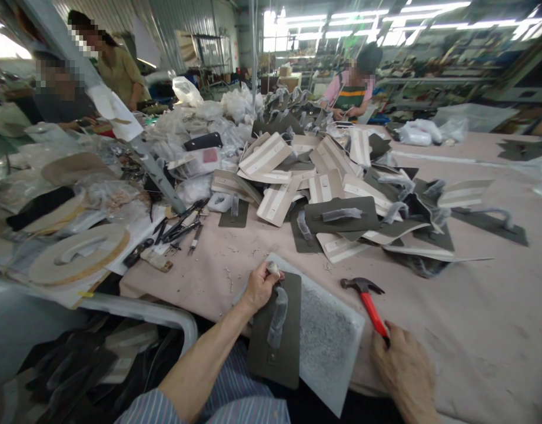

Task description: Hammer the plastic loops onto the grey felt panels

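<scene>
Pinching the panel by its top edge at lower centre, the left hand has a closed grip, while the right hand has its grip round the hammer at lower right.

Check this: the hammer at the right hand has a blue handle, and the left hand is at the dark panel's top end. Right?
The hammer's handle is red, not blue, as the head view shows; the left hand is at the dark panel's top end.
</scene>
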`<state>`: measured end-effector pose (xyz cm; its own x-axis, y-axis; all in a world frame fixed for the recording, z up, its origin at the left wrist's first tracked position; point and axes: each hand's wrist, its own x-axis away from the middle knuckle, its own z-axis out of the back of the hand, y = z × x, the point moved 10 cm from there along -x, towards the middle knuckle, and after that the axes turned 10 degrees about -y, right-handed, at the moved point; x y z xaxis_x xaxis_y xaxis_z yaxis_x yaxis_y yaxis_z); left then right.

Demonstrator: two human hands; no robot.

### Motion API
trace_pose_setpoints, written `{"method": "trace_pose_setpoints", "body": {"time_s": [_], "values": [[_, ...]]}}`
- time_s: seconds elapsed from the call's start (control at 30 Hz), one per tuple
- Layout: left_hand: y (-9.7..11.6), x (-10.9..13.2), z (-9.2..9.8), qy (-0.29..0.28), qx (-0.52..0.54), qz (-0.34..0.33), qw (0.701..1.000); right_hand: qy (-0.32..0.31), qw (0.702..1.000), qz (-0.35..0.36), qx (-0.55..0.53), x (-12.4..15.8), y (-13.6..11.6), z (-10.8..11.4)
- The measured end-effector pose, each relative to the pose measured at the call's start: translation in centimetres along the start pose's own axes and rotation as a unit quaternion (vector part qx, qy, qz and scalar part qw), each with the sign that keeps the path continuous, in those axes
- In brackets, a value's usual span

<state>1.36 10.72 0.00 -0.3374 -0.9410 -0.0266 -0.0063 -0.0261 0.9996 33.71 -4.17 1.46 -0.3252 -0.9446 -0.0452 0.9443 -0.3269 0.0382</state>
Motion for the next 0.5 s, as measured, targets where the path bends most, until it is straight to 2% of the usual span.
{"method": "trace_pose_setpoints", "body": {"time_s": [0.07,0.17,0.23,0.3,0.33,0.37,0.43,0.47,0.5], "values": [[0.1,0.0,0.0,-0.001,-0.006,0.000,1.000,-0.054,0.998,0.000,0.017,0.0,0.7,-2.1],[0.3,0.0,-0.2,-0.009,-0.023,0.001,1.000,-0.100,0.995,-0.005,0.002,-0.3,1.1,-3.7],[0.5,0.0,-0.3,-0.016,-0.038,0.000,0.999,-0.135,0.989,-0.024,-0.047,-0.9,1.7,-4.2],[0.6,-0.1,-0.5,-0.020,-0.048,0.000,0.999,-0.194,0.969,-0.062,-0.141,-1.4,2.5,-4.8],[0.6,-0.2,-0.5,-0.020,-0.052,0.001,0.998,-0.232,0.946,-0.086,-0.212,-1.5,2.8,-5.2],[0.6,-0.2,-0.6,-0.020,-0.057,0.001,0.998,-0.275,0.907,-0.111,-0.299,-1.4,2.7,-5.7],[0.8,-0.2,-0.8,-0.023,-0.072,-0.002,0.997,-0.359,0.785,-0.143,-0.485,-0.8,1.2,-6.4],[0.9,-0.2,-0.9,-0.026,-0.081,-0.006,0.996,-0.383,0.721,-0.152,-0.557,-0.5,0.1,-6.1],[1.0,-0.2,-1.1,-0.030,-0.092,-0.011,0.995,-0.390,0.676,-0.159,-0.605,-0.5,-0.9,-5.3]]}}
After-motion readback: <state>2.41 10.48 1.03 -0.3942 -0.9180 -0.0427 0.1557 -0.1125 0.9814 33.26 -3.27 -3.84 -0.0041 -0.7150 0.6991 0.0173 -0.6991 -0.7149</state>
